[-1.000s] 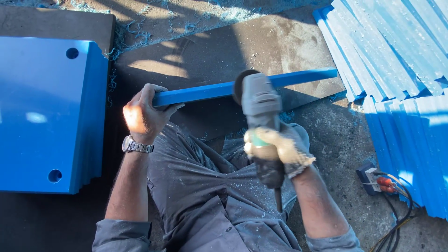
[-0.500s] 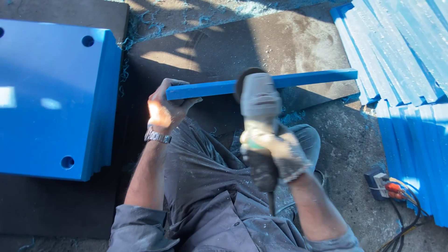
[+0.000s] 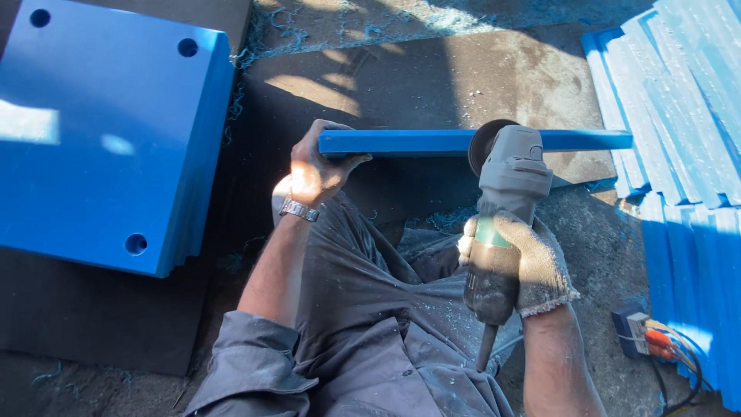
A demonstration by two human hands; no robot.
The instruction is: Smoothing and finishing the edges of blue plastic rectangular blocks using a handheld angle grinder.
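Gripping blue bar (image 3: pixel 432 142) w/ left hand (image 3: pixel 316 171), right hand (image 3: pixel 519 262) clenching grinder (image 3: pixel 502 208). Grinding approx. mid-bar; stack of blue strips (image 3: pixel 679 116) lying far right, prob. done or waiting, can't tell which.

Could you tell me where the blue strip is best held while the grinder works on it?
Probably at its left end, from the near side: the blue strip lies long and level, and the left hand grips there, clear of the disc. The gloved right hand holds the angle grinder further right along it.
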